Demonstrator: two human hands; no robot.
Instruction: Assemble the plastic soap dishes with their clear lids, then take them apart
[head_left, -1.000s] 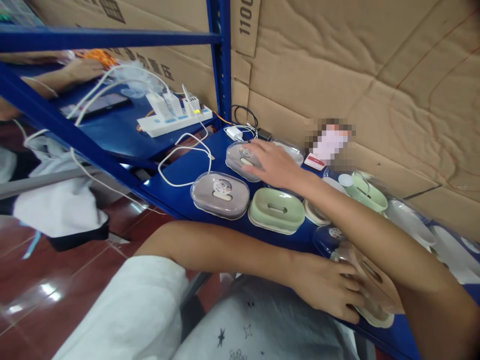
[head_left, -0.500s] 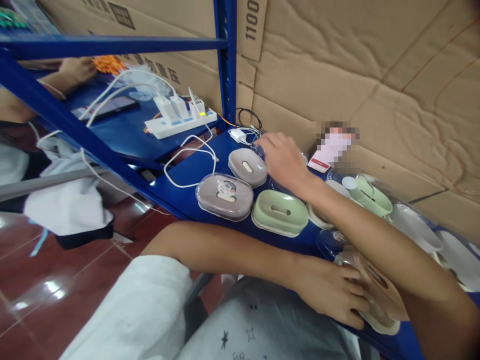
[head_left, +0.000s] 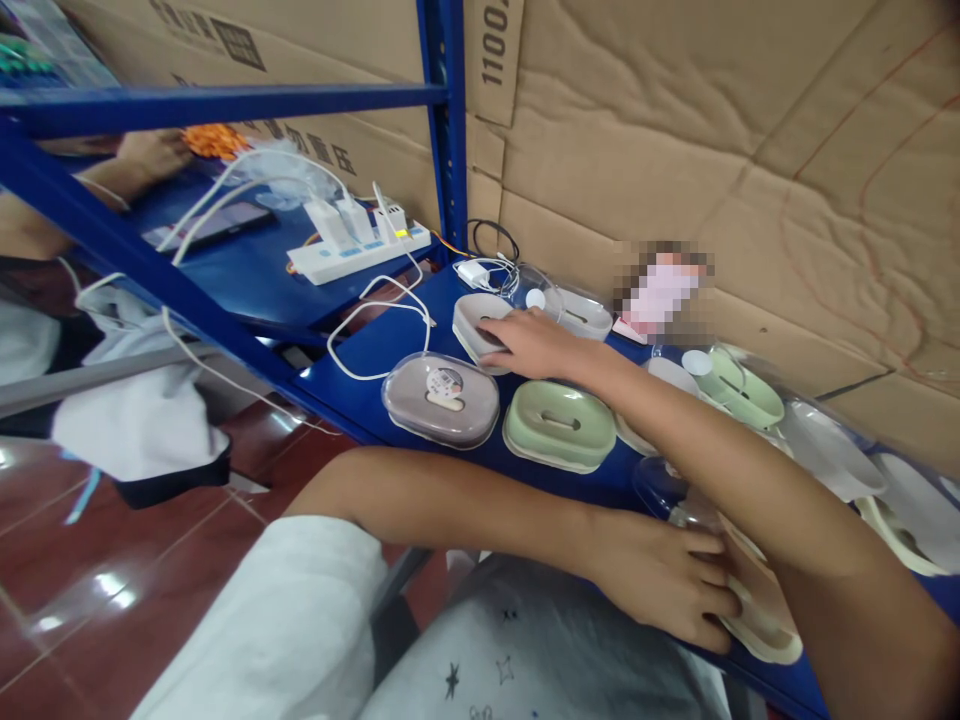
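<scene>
Soap dishes on blue shelf (head_left: 390,335)

Right hand (head_left: 536,345) flat on grey dish (head_left: 476,325), long axis toward the wall; left hand (head_left: 664,585) grips cream dish (head_left: 761,625). Two green dishes.

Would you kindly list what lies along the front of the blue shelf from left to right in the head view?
Grey soap dish under a clear cover → green soap dish → left hand resting on a beige soap dish at the shelf's front edge.
</scene>
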